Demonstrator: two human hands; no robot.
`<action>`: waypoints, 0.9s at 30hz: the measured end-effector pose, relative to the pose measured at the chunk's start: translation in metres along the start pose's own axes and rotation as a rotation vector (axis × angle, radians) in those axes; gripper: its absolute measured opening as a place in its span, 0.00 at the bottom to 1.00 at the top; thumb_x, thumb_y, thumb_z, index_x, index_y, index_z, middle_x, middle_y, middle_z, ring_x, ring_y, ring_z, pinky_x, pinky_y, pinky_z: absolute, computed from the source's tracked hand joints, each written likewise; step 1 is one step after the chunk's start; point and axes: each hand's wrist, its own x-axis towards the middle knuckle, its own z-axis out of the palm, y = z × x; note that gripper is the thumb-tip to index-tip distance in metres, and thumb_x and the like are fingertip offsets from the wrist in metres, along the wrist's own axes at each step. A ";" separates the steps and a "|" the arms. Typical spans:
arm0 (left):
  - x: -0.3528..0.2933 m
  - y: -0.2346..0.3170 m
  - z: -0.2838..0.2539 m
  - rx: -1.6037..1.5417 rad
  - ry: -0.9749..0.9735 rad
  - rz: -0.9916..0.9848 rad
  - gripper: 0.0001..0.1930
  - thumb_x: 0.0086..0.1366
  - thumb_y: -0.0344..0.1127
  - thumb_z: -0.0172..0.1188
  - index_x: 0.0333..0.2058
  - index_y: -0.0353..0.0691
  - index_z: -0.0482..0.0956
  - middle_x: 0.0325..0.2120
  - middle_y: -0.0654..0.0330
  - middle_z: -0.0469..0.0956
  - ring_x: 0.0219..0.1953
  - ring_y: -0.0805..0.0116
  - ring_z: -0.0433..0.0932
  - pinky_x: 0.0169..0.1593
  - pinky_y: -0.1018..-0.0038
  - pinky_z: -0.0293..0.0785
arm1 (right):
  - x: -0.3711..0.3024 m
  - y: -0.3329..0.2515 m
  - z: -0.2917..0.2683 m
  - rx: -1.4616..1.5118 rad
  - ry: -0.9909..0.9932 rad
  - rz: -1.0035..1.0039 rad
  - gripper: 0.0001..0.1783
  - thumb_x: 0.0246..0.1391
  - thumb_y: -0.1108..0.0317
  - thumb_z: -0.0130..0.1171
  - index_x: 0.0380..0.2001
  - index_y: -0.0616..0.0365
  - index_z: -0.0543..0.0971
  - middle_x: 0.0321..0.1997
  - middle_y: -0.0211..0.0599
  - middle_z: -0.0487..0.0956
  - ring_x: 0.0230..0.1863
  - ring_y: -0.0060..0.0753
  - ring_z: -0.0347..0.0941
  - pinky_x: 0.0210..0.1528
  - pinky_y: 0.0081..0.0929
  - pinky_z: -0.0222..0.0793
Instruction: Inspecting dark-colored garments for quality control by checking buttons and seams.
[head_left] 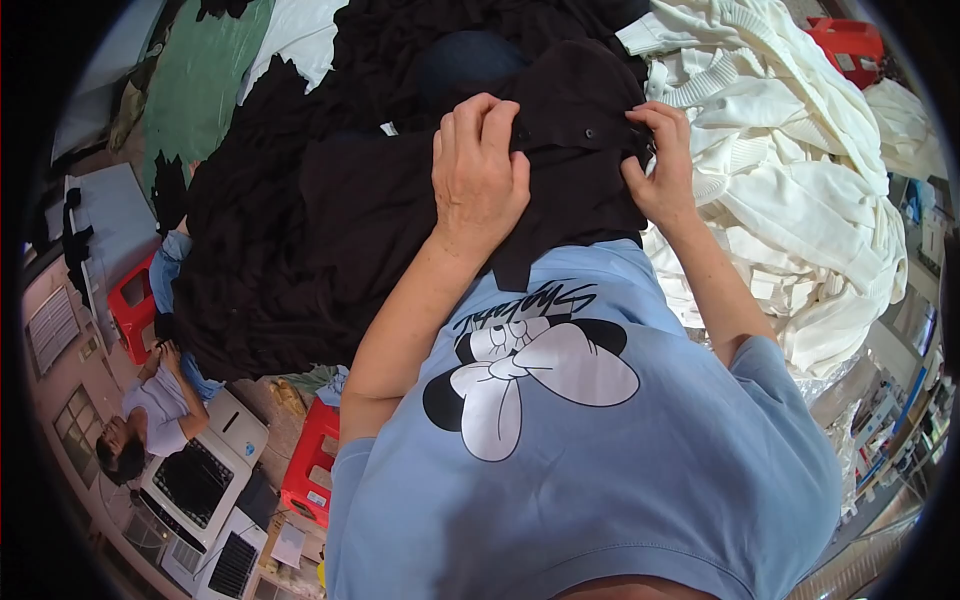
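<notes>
Closest to me is the person's light-blue short-sleeved T-shirt point(600, 480), printed with a black-and-white cartoon face and a big bow. Just past its hem, both bare hands are at work on a black cloth garment with a round dark button point(589, 133). This black garment point(590, 190) lies spread in front of the waist, on top of other dark clothing, a narrow strip of it hanging down over the T-shirt.

The left hand point(480, 165) sits on the garment with its fingers bent and its thumb alongside; I can't tell how much cloth is caught underneath. The right hand point(662, 160) is at the garment's right edge, forefinger and thumb curved toward each other with a gap between their tips; whether the other fingers grip cloth is hidden.

Around the garment, a large heap of crumpled black clothes point(260, 250) spreads left and beyond, with a rounded navy shape point(470, 65) partly sunk in it. To the right, a tall pile of cream-white ribbed knitwear point(790, 200) reaches close to the right hand.

At the left, a red plastic stool point(312, 465) stands below the heap. Farther off, a co-worker in a pale short-sleeved top point(165, 410) sits beside a white boxy unit with a dark panel point(200, 490). A green cloth point(200, 90) lies beyond the heap.
</notes>
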 end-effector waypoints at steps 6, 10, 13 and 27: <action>-0.010 -0.019 -0.003 -0.292 0.165 -0.165 0.13 0.54 0.15 0.60 0.37 0.35 0.79 0.37 0.53 0.77 0.41 0.52 0.79 0.45 0.64 0.77 | -0.010 0.014 0.003 0.140 0.150 0.112 0.20 0.43 0.86 0.60 0.42 0.59 0.78 0.46 0.43 0.76 0.50 0.46 0.73 0.55 0.34 0.70; -0.019 -0.027 -0.005 -0.425 0.193 -0.307 0.11 0.55 0.15 0.61 0.35 0.35 0.78 0.38 0.54 0.79 0.42 0.58 0.81 0.48 0.69 0.76 | -0.012 0.008 -0.012 0.147 0.202 0.010 0.21 0.41 0.87 0.63 0.41 0.57 0.79 0.46 0.41 0.78 0.49 0.44 0.74 0.51 0.33 0.72; -0.019 -0.026 -0.006 -0.429 0.166 -0.338 0.11 0.55 0.16 0.61 0.36 0.35 0.78 0.39 0.55 0.79 0.43 0.60 0.80 0.50 0.71 0.76 | -0.009 0.003 -0.017 0.088 0.208 -0.069 0.23 0.40 0.88 0.65 0.41 0.56 0.79 0.46 0.40 0.79 0.47 0.44 0.75 0.47 0.32 0.73; 0.009 -0.022 -0.040 -1.075 -0.301 -0.900 0.12 0.66 0.34 0.69 0.45 0.34 0.86 0.39 0.65 0.85 0.44 0.78 0.79 0.54 0.80 0.69 | 0.072 0.044 -0.018 0.082 0.040 0.181 0.12 0.65 0.68 0.61 0.49 0.60 0.80 0.40 0.32 0.82 0.40 0.34 0.78 0.44 0.30 0.72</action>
